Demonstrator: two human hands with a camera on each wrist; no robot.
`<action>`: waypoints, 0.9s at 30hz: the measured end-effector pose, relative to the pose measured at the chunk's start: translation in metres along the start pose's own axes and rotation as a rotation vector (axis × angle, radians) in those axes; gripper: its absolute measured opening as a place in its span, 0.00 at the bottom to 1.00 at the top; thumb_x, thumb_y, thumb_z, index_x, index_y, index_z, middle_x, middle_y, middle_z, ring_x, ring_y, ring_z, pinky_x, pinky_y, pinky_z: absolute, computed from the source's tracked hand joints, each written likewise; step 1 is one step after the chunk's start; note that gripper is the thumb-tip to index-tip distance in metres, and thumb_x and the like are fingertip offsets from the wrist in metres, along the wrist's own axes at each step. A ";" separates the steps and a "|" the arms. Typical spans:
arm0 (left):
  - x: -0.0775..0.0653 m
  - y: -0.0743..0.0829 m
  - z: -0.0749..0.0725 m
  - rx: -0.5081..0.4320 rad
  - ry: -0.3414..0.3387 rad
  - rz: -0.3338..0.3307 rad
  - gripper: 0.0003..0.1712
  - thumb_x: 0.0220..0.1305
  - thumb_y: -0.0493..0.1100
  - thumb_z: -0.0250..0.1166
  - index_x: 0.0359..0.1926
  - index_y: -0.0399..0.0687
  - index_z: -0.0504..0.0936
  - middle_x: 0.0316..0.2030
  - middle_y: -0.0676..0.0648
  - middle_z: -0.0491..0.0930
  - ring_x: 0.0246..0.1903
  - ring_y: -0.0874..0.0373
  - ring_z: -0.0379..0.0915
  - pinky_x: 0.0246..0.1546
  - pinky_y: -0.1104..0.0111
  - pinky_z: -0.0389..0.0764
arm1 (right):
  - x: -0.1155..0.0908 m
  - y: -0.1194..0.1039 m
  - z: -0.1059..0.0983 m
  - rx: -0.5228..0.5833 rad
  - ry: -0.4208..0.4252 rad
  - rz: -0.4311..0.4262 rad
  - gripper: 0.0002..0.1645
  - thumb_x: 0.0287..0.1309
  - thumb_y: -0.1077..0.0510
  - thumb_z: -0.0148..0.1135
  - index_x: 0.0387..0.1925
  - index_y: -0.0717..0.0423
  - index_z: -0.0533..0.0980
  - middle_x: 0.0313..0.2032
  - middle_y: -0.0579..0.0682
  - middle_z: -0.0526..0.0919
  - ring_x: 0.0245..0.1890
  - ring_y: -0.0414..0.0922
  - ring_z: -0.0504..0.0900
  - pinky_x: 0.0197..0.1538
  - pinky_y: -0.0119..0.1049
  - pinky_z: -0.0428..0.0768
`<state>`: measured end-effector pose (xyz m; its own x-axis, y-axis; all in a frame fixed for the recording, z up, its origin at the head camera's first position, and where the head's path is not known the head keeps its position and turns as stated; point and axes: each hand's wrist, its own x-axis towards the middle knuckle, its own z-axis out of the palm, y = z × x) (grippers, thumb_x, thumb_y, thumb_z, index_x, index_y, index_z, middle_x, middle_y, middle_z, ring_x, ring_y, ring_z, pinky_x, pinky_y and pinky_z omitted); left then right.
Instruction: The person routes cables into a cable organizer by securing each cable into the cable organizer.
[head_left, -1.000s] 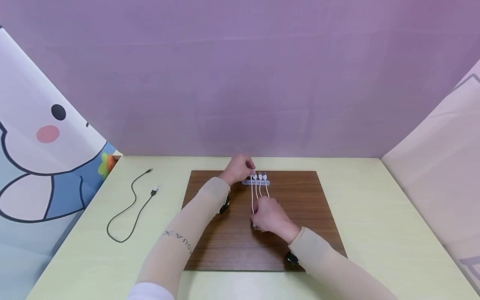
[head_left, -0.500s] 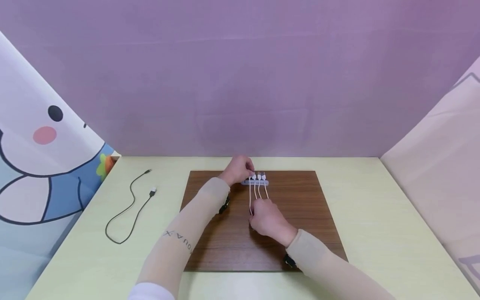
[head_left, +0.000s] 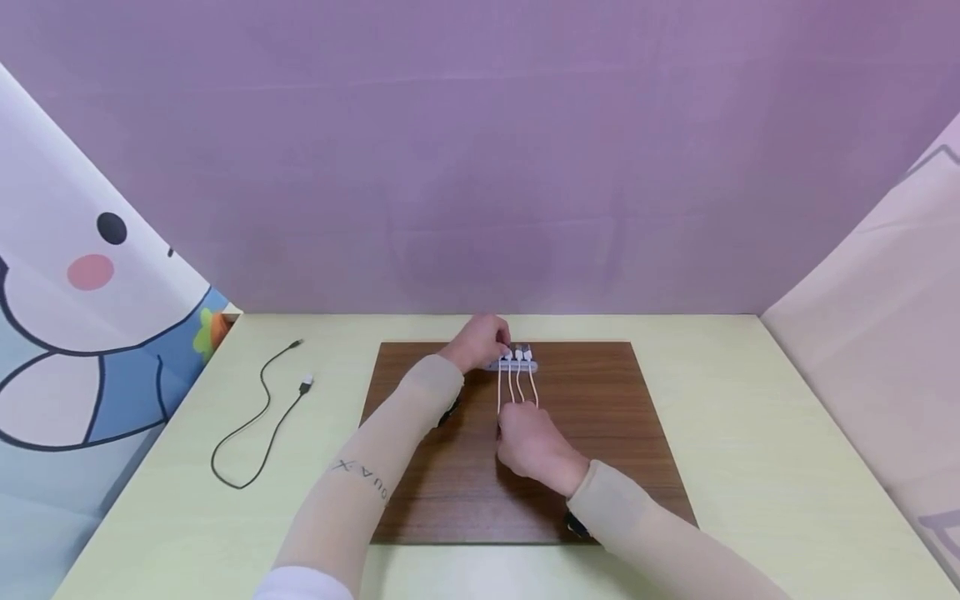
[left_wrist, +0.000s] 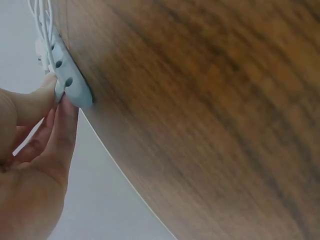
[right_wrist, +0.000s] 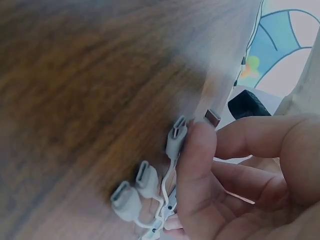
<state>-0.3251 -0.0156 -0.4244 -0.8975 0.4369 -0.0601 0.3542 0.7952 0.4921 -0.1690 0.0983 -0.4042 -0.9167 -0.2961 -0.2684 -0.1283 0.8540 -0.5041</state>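
Note:
On the brown wooden board (head_left: 600,467) a pale blue-grey cable organizer (head_left: 527,367) holds several white charging cables (head_left: 520,387) side by side. Their USB plugs (head_left: 527,353) stick out on its far side. My left hand (head_left: 477,343) is at the organizer's left end; thumb and fingers pinch a white cable end (left_wrist: 59,90) beside the last slot. Nearer the body, my right hand (head_left: 535,446) is at the cables' lower ends. In the right wrist view its thumb and index finger pinch a small connector (right_wrist: 212,118). Several white connectors (right_wrist: 126,201) hang beside its fingers.
A loose black USB cable (head_left: 305,387) lies curved on the pale yellow table (head_left: 750,417), left of the board. A purple cloth wall (head_left: 480,167) rises behind the table. Printed cloth panels (head_left: 45,350) stand at both sides.
My right hand has drawn slightly toward the body and left, along the cables. The left hand stays at the organizer's left end, shifted only a little.

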 end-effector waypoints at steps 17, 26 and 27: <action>0.000 0.003 -0.001 0.035 0.006 -0.031 0.03 0.71 0.38 0.65 0.40 0.45 0.86 0.38 0.49 0.81 0.41 0.55 0.75 0.45 0.64 0.79 | 0.004 0.002 0.001 0.018 0.027 0.032 0.13 0.57 0.72 0.58 0.21 0.58 0.73 0.18 0.51 0.72 0.13 0.42 0.72 0.15 0.32 0.69; -0.005 0.005 -0.002 0.054 0.012 -0.035 0.06 0.72 0.38 0.63 0.42 0.44 0.86 0.40 0.47 0.83 0.41 0.54 0.76 0.46 0.63 0.79 | 0.000 0.003 0.001 0.063 0.029 0.028 0.12 0.59 0.70 0.60 0.21 0.58 0.74 0.18 0.52 0.74 0.13 0.42 0.73 0.15 0.31 0.70; -0.006 0.005 -0.002 0.051 0.014 -0.037 0.06 0.72 0.38 0.63 0.43 0.43 0.86 0.41 0.47 0.83 0.42 0.54 0.76 0.47 0.63 0.79 | 0.000 0.003 0.000 0.065 0.030 0.026 0.12 0.60 0.70 0.60 0.21 0.58 0.74 0.18 0.52 0.74 0.13 0.42 0.73 0.15 0.31 0.70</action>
<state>-0.3185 -0.0152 -0.4193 -0.9134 0.4017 -0.0653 0.3337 0.8312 0.4446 -0.1694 0.1011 -0.4061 -0.9305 -0.2601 -0.2581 -0.0801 0.8317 -0.5494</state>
